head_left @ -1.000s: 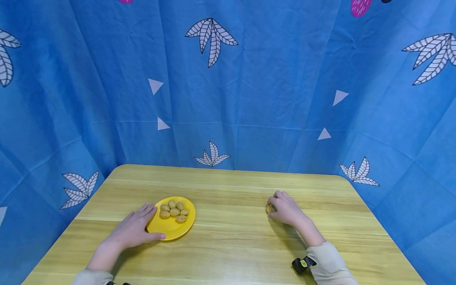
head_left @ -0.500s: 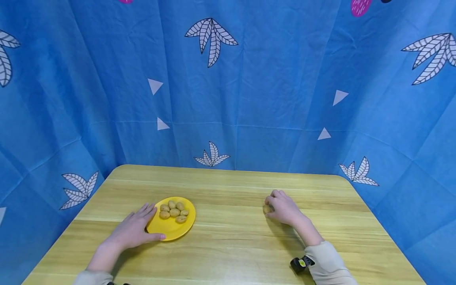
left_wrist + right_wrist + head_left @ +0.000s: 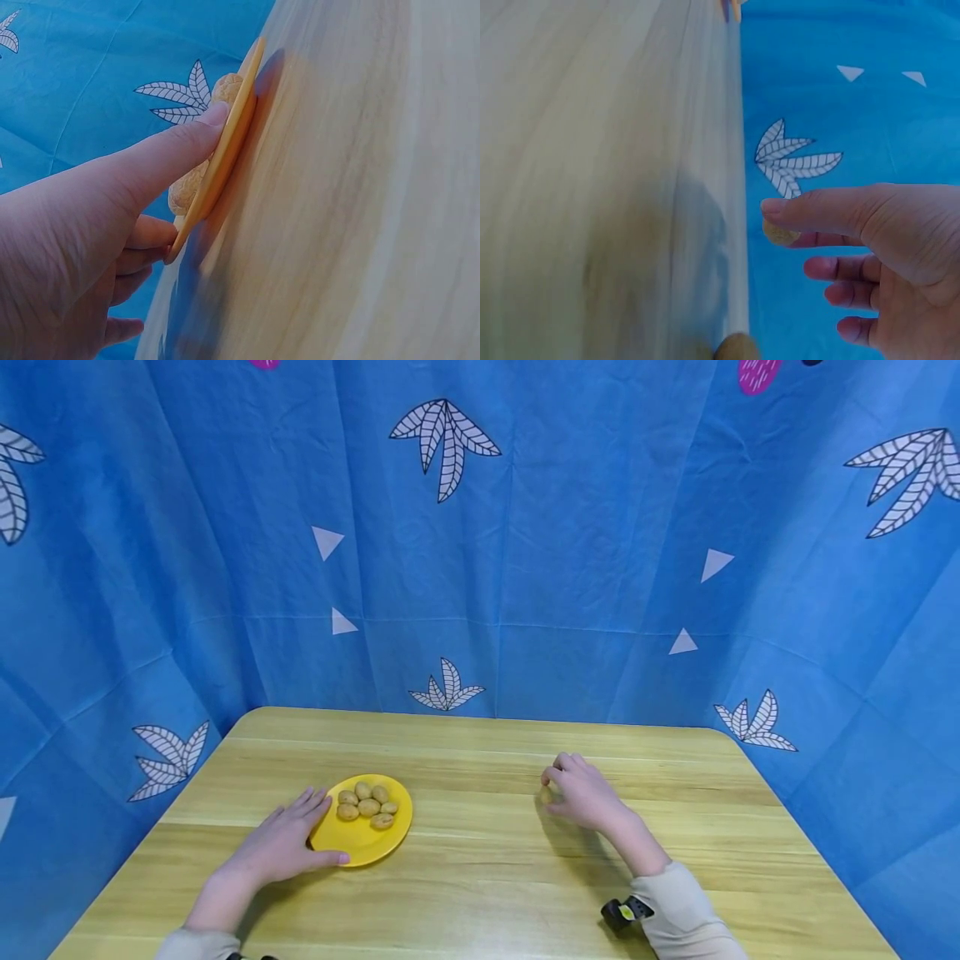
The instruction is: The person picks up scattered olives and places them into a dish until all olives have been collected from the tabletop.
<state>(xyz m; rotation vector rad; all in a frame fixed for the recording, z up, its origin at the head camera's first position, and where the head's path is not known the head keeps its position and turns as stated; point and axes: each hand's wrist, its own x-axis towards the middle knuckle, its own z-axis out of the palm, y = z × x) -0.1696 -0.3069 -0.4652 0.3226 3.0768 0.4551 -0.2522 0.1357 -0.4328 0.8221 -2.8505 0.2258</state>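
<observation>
A yellow plate lies on the left part of the table with several tan, rough-shelled walnuts on it. My left hand is spread at its left edge, thumb laid along the near rim and straight fingers touching the far-left rim. In the left wrist view the thumb overlaps the rim. Right of the table's middle, my right hand pinches one walnut between thumb and index finger, just above the table. Its other fingers are loosely bent. That walnut is mostly covered by the hand in the head view.
Another rounded brown thing shows at the bottom of the right wrist view. The wooden table has rounded far corners, and a blue curtain with leaf prints hangs behind it. A dark wrist device sits at the right cuff.
My right hand has moved left and slightly away from me, carrying the walnut with it. The left hand and the plate stay where they were.
</observation>
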